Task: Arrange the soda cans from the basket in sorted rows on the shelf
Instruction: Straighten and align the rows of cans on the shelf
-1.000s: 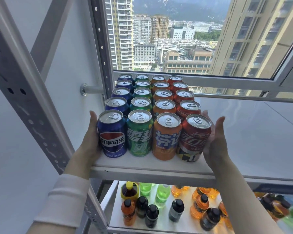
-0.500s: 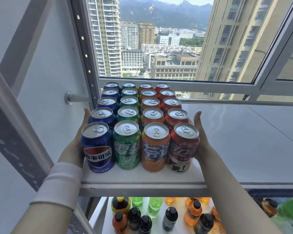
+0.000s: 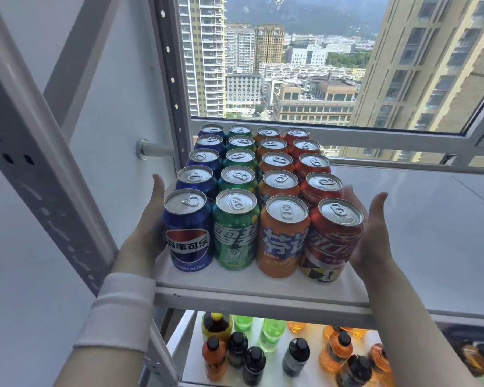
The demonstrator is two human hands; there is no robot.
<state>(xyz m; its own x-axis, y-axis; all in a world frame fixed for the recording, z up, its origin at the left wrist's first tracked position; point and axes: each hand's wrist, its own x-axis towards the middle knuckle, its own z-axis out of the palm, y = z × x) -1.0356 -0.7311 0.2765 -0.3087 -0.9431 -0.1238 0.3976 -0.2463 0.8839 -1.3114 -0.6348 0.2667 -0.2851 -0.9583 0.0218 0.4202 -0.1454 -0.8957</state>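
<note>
Twenty aluminium soda cans (image 3: 280, 180) stand in four colour-sorted columns on the white metal shelf (image 3: 235, 286).
The left hand (image 3: 146, 233) lies flat, fingers straight, against the front blue can (image 3: 189, 233); the right hand (image 3: 372, 233), equally flat, seems to touch the front red can (image 3: 333, 238), though its fingertips blur.

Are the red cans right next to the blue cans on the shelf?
No, green cans and orange cans stand in rows between the blue cans and red cans.
</note>
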